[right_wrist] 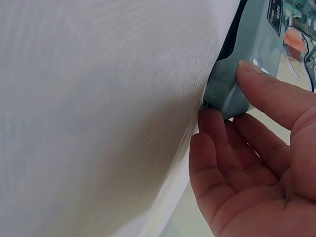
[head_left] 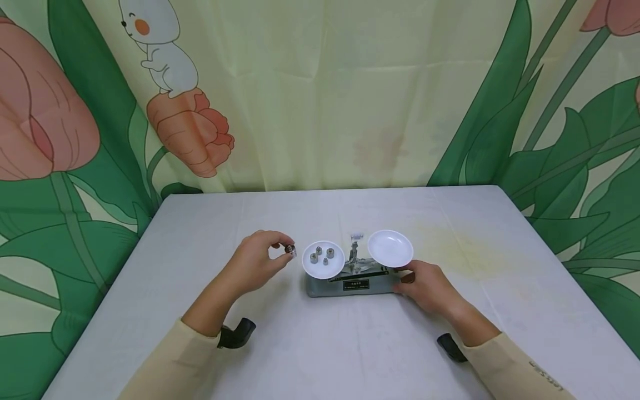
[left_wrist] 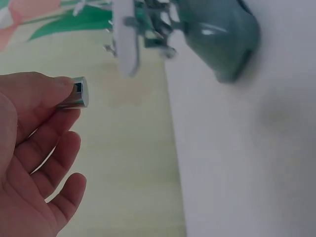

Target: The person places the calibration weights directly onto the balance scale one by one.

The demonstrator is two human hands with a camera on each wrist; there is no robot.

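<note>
A balance scale [head_left: 325, 288] with a grey-green base stands in the middle of the table. On its left white pan [head_left: 324, 271] sit several small metal weights [head_left: 330, 253]; the right white pan [head_left: 390, 248] carries nothing and appears higher. My left hand [head_left: 259, 259] pinches a shiny cylindrical metal weight [left_wrist: 79, 93] between thumb and fingertips, just left of the left pan. In the left wrist view the other fingers are loosely bent. My right hand [head_left: 427, 286] holds the right end of the base, thumb [right_wrist: 254, 74] on its front and fingers around its end.
A white cloth covers the table [head_left: 350, 355]. Behind it hangs a curtain [head_left: 325, 111] printed with tulips, leaves and a white rabbit on a carrot. Black wrist devices [head_left: 239, 333] show at both sleeves.
</note>
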